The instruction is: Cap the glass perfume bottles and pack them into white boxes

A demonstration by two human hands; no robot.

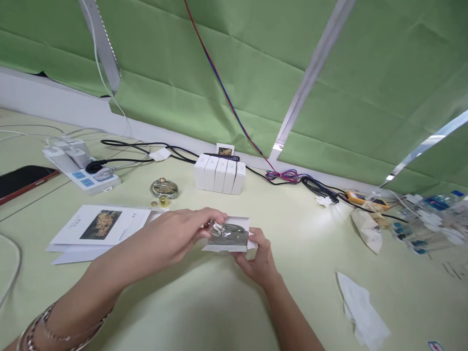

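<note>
Above the table's middle, a small white box (242, 222) with opened flaps is held by my right hand (258, 261), its fingers and thumb closed on the right end. A clear glass bottle (234, 235) lies inside the box, its neck toward the left. The fingers of my left hand (193, 229) are pinched at that neck. Behind my left hand stands another glass bottle (163, 189) with something brownish in it. Beside that bottle are a gold cap (164, 201) and a smaller gold piece (154, 204).
Several closed white boxes (219, 175) stand in a row near the wall. Printed cards (73, 226) lie at left, near a power strip (98, 183) and a phone (25, 180). Tissue (361, 309), coiled cables (318, 189) and plastic packaging (427, 226) lie at right.
</note>
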